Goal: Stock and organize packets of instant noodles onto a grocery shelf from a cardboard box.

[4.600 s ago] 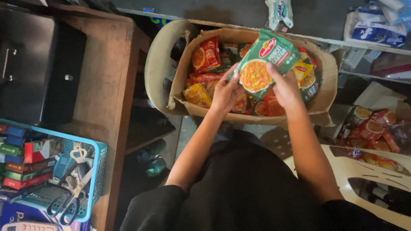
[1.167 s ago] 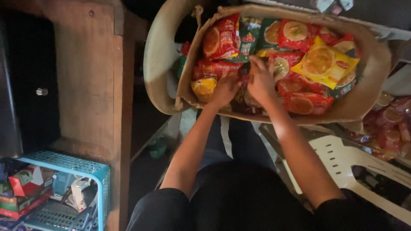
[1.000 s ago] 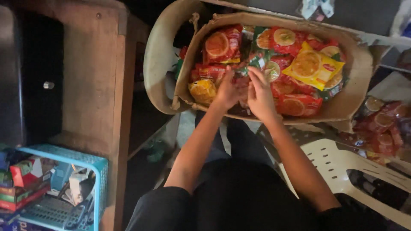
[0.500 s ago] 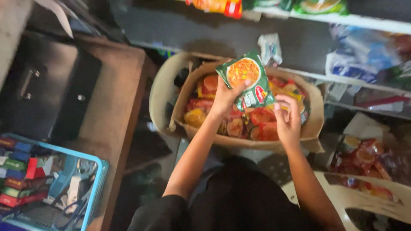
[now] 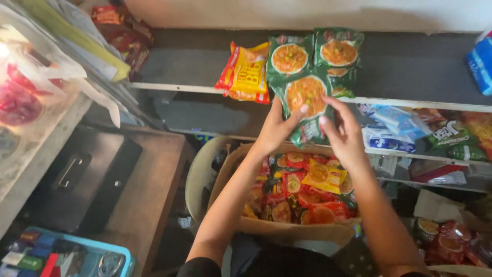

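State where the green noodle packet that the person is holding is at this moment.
In the head view, the green noodle packet is held up in both hands at the shelf edge, just below two matching green packets and above the open cardboard box.

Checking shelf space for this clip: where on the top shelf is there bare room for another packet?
The dark shelf is bare right of the green packets, up to the blue pack, and left of the yellow packet. The middle is crowded, where both hands hold a green packet.

Bare forearms — black short sleeves
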